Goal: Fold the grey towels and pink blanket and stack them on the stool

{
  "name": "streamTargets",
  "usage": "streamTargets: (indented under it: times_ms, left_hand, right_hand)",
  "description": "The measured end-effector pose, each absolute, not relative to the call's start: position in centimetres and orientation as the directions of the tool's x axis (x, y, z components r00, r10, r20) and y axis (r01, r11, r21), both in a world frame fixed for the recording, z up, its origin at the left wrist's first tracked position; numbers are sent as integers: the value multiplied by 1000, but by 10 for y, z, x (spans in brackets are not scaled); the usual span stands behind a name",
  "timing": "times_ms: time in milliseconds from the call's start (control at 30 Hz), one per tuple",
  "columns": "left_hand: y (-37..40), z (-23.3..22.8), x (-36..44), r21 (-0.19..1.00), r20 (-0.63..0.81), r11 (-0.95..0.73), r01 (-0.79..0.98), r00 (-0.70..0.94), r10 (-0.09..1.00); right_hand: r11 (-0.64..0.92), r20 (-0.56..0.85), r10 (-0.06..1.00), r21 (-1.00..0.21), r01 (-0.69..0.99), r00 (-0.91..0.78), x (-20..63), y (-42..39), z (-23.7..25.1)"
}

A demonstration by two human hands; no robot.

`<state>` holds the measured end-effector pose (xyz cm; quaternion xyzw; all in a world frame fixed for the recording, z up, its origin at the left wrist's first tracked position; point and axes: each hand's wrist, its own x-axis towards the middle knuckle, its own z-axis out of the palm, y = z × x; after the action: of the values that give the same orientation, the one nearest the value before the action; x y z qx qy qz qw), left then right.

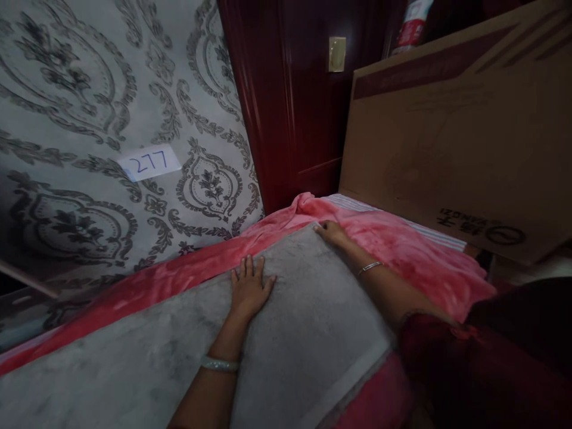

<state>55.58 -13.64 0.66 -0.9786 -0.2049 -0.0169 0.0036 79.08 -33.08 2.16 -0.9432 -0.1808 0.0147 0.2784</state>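
In the head view, the left hand point(248, 287) lies flat on a gray blanket point(187, 351), palm down, its fingers point(245, 268) stretched out and slightly fanned, pointing toward 12 o'clock. It grips nothing; it only presses on the cloth near the blanket's far edge. A pale bangle point(218, 364) circles the left wrist.

The right hand point(329, 229) reaches farther out, at 2 o'clock from the left hand, and rests on the far corner of the gray blanket. Its fingers lie over the corner, lightly curled; whether they pinch the cloth cannot be told. A thin bracelet point(369, 267) sits on the right wrist, and a dark red sleeve point(447, 357) covers the upper arm at 4 o'clock.

The gray blanket spreads across the lower middle of the view, over a pink blanket point(402, 250) that shows along its far and right edges. A patterned wall point(89, 119) with a paper label reading 277 point(149, 162) stands at 10 o'clock. A dark red door point(290, 107) is at 12 o'clock, and a large cardboard box point(456, 137) at 2 o'clock.
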Motion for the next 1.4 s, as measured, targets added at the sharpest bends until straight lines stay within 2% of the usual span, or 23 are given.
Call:
streamTargets:
  times_ms: [133,267,567,733,800,867,1000,1067,1267,1400]
  left_hand:
    - [-137,9,557,-10,36,-920,391,920,391]
    - [-137,10,558,-13,46,-922,387,921,386]
    - [-140,11,560,-20,66,-916,400,915,398]
    - [-139,18,558,-8,145,-934,356,925,352]
    - [-148,26,554,-18,155,-952,305,942,298]
    - [-165,33,545,-37,126,-978,203,972,197]
    - [-213,24,511,-5,21,-989,-150,989,-150]
    - [-231,11,495,29,6,-964,-264,965,-263]
    - [-241,-7,478,38,31,-950,-310,950,-309]
    - [-239,-3,479,52,38,-904,-423,906,-422]
  right_hand:
    - [-790,3,388,-513,335,922,766,-376,25]
    - [-823,-14,378,-463,329,926,732,-425,14]
    - [-900,62,246,-356,251,967,679,-455,-4]
    - [-887,-16,316,-360,289,949,685,-466,10]
    - [-886,-48,339,-354,301,940,684,-474,14]
    - [-896,-61,334,-332,296,941,679,-480,15]
    - [-916,-25,295,-290,276,955,663,-481,10]
    - [-921,-5,286,-279,273,958,658,-481,7]
    - [-923,-25,300,-260,283,954,661,-487,14]
    - [-938,-2,270,-225,262,963,651,-490,14]
